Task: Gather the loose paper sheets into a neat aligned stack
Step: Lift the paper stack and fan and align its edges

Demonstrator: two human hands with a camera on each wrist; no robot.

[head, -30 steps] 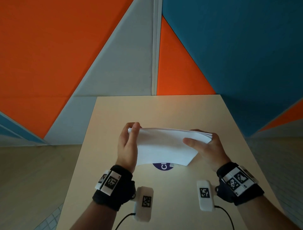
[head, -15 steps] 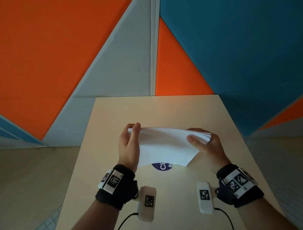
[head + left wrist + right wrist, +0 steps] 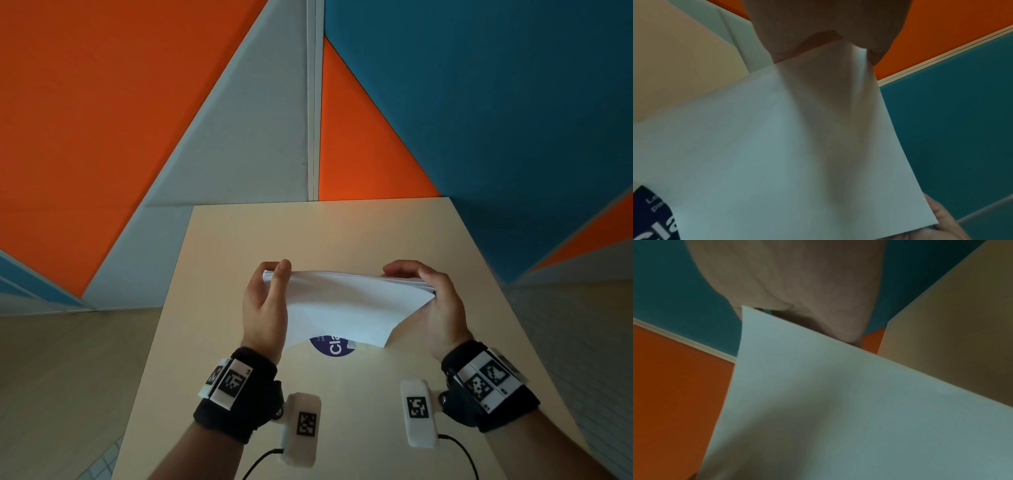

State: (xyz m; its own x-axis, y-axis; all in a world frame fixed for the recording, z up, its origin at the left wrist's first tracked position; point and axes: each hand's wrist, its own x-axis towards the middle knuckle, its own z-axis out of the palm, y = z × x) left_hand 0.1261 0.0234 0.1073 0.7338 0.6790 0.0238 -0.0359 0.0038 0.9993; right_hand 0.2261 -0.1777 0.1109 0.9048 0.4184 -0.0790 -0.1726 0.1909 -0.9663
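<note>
A stack of white paper sheets is held upright above the beige table, its lower edge curving down near the surface. My left hand grips the stack's left end, thumb on the near face. My right hand grips the right end, fingers curled over the top edge, where the sheet edges fan slightly. In the left wrist view the paper fills the frame under my fingers. The right wrist view shows the paper below my palm.
A round dark purple sticker with white lettering lies on the table under the stack's lower edge. Orange, grey and teal wall panels stand behind the table. Floor shows past the table's left and right edges.
My right hand shifted from the stack's near face to its right end, fingers now curled over the top edge. The stack stayed upright in about the same place.
</note>
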